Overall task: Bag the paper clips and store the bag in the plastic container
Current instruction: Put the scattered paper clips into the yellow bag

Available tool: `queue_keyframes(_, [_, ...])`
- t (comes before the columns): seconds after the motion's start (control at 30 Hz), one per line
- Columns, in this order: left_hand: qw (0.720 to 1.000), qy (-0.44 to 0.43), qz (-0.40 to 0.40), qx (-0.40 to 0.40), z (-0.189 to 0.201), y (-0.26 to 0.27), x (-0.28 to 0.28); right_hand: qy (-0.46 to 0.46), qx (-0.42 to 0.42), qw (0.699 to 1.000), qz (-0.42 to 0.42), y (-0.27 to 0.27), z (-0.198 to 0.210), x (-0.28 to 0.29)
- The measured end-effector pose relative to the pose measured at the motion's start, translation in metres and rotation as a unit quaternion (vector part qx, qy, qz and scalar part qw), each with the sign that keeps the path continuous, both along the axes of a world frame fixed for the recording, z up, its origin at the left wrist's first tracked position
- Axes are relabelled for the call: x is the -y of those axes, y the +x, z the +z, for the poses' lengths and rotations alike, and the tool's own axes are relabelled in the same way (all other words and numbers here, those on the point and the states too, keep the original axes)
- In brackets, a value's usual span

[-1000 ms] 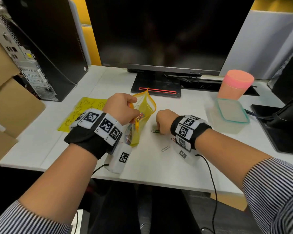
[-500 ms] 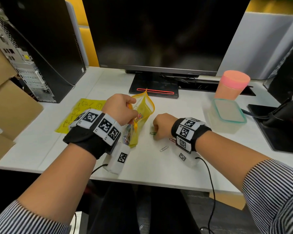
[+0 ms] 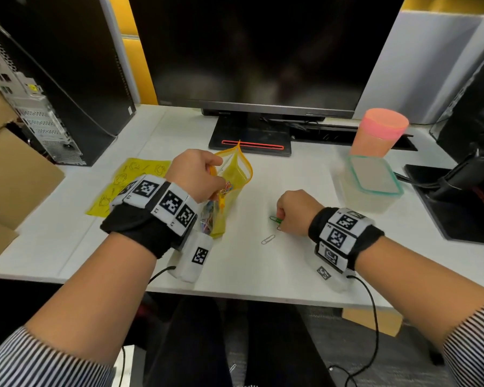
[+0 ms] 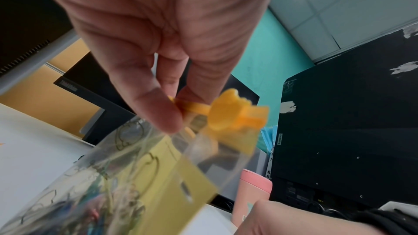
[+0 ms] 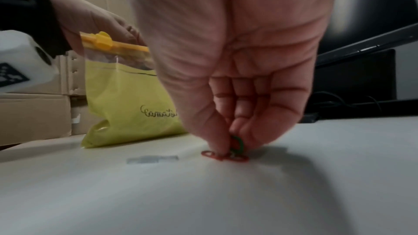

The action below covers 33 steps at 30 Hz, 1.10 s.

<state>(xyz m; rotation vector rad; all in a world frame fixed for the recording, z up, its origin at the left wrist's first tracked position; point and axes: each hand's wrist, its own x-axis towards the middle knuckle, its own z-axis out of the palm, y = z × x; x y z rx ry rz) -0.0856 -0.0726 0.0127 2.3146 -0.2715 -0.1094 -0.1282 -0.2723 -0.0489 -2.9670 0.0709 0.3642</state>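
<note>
My left hand [image 3: 204, 175] pinches the orange zip edge [image 4: 196, 108] of a yellow bag [image 3: 234, 188] that stands open on the desk, with several coloured paper clips inside. My right hand [image 3: 292, 212] is down on the desk to the right of the bag, its fingertips [image 5: 220, 146] pinching a green paper clip [image 3: 275, 219]. The green paper clip [image 5: 237, 145] is held just above a red paper clip [image 5: 222, 156] lying flat beneath it. A silver paper clip [image 3: 268, 239] lies loose nearer me. The plastic container [image 3: 369, 182] with a teal-rimmed lid sits at the right.
A pink cup [image 3: 377, 132] stands behind the container. A monitor stand [image 3: 250, 136] is at the back, a computer tower [image 3: 56, 74] at the left, and another yellow bag [image 3: 129, 185] lies flat left of my left hand. Cardboard boxes [image 3: 11, 174] sit beyond the desk's left edge.
My right hand has shifted slightly right and toward me along the desk, taking hold of the green clip. The left hand keeps holding the bag open.
</note>
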Motion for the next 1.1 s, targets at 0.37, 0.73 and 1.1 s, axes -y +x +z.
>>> queue_keyframes(0.37, [1.0,0.008,0.001,0.002,0.0,-0.002,0.001,-0.026,-0.016,0.998,0.047,-0.008,0.004,0.008])
queue_keyframes(0.73, [1.0,0.001,0.0,0.004,-0.002,0.0,-0.001,0.014,-0.002,1.0,0.012,-0.019,0.0,0.01])
queue_keyframes(1.1, [1.0,-0.003,-0.002,0.0,-0.003,0.001,-0.001,0.023,-0.028,0.999,-0.022,-0.002,0.007,0.011])
